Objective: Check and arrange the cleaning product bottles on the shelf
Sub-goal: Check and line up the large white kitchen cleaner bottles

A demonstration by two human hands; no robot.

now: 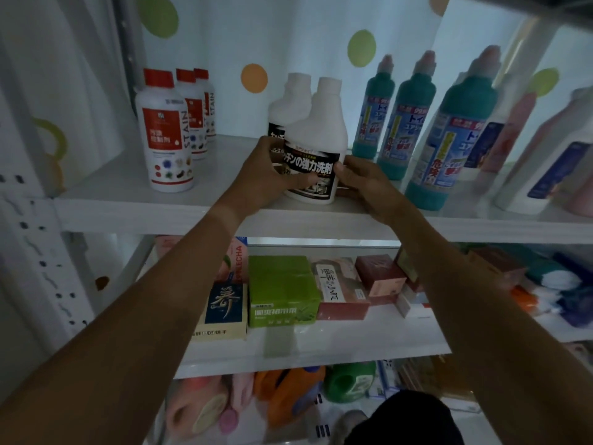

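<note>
Hands hold one white bottle near the front edge of the top shelf: left hand and right hand have fingers curled around its label. Red-cap bottles stand left, teal bottles right.

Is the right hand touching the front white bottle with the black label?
Touching. In the head view, the right hand has its thumb on the black label of the front white bottle, with no gap visible.

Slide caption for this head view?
Both hands, left hand and right hand, grip the front white bottle on the top shelf.
</note>
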